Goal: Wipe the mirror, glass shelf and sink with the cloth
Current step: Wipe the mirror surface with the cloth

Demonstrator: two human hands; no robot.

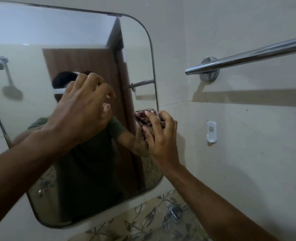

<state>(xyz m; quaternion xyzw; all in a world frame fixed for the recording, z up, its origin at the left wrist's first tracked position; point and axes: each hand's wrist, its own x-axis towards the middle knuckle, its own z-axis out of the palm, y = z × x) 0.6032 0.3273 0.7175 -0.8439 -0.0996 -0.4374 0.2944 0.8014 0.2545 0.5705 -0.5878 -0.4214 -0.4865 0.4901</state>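
Two bare forearms reach up from the near edge toward the rounded-corner frameless wall mirror [70, 40]. On the left, the left hand [81, 108] hovers in front of the middle of the glass with its fingers loosely curled and apart, holding nothing; whether the fingertips touch the glass cannot be told. To the right, the right hand [161, 136] grips the bunched reddish-brown checked cloth [147, 117] and holds it against the mirror's right edge, about two thirds of the way down, where glass meets the pale beige wall tile [248, 162]. Open glass lies above and to the far left of both hands, and more below the right wrist down to the rounded lower corner. Right of the mirror, a polished chrome towel bar [248, 56] juts out from its round wall mount, well above the cloth. Lower on the same wall sticks a small white adhesive hook [211, 132], near the right hand but apart from it. Below the mirror runs a leaf-patterned tile band [143, 221].
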